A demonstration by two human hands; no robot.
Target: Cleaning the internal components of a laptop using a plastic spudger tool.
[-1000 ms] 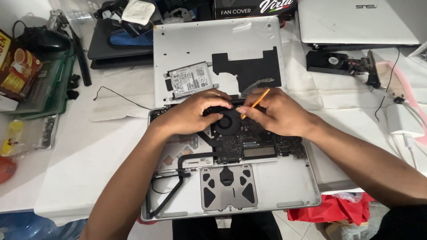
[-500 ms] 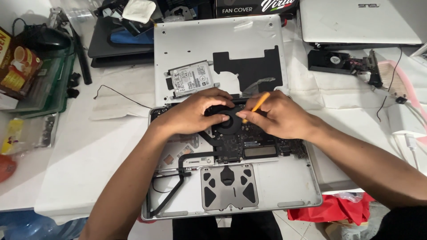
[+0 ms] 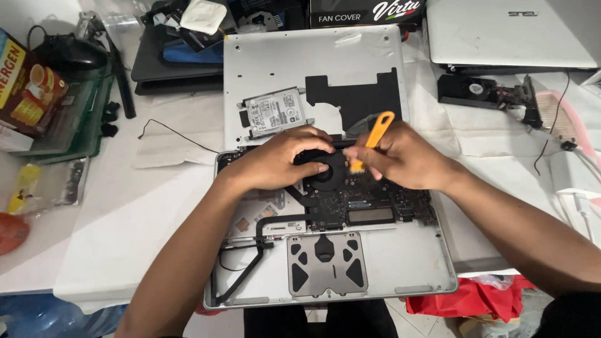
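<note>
Left hand [image 3: 275, 164]: grip curled loosely, fingertips pressing on the round black plastic cooling fan [image 3: 324, 170]; it clasps nothing.
Right hand [image 3: 400, 156]: grip pinched shut around the flat orange plastic pry tool [image 3: 374, 135], whose tip meets the fan's edge.
Fan: between both grips, seated in the opened silver aluminium laptop base [image 3: 400, 263].
Beyond the grips: the detached silver bottom cover [image 3: 282, 69] carrying a small grey hard drive [image 3: 273, 111].
Underneath: a white surface [image 3: 125, 219].

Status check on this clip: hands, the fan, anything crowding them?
Left hand resting on black fan in opened laptop. Right hand gripping orange pry tool beside it. Loose hard drive lies just behind.
</note>
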